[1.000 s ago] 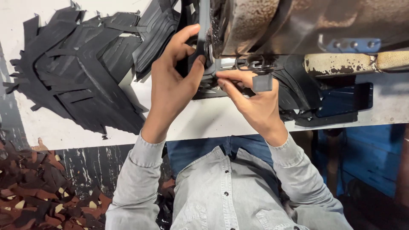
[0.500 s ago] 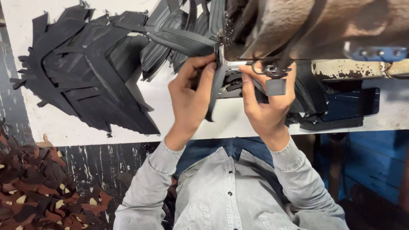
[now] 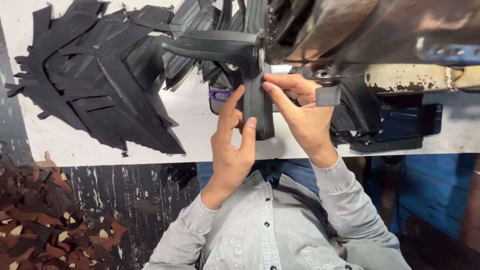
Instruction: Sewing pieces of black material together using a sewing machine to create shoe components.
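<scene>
Now, left hand: our left hand grips the black leather strap piece with its fingers pressed on the lower end.
Right hand: our right hand pinches the same piece beside the sewing machine.
Piece: upright over the white surface, under the machine head.
Nearby: we see a heap of black cut pieces at left.

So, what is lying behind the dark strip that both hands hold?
Behind the dark grey leather strip lies the white worktable, with a small purple scissor handle showing left of it. The scissor blades are covered by the left hand and the strip.
</scene>
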